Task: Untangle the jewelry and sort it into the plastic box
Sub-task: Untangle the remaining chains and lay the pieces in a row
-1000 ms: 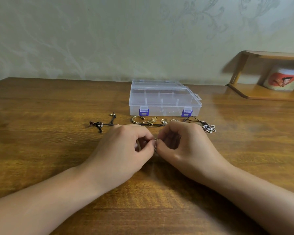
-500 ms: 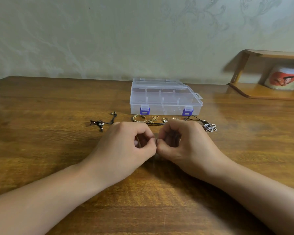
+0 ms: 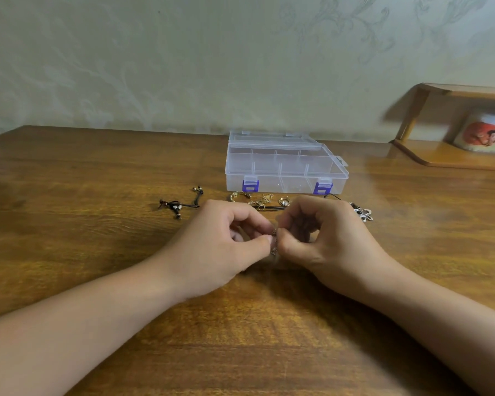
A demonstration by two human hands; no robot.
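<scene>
While the box [image 3: 286, 170] sits latched at the back of the worktop [image 3: 97, 252] behind the loose jewelry [image 3: 262, 201], I judge untangling underway: left grip [image 3: 220, 247] and right grip [image 3: 326, 241] both pinch a small chain [image 3: 274, 241], which next needs teasing apart.

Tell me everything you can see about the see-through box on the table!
The plastic box is clear with two purple latches on its front. Dividers split it into small compartments that look empty. Its lid looks shut. It sits flat on the wooden table, beyond both hands, with the jewelry lying just in front. Nothing touches it but the table.
</scene>
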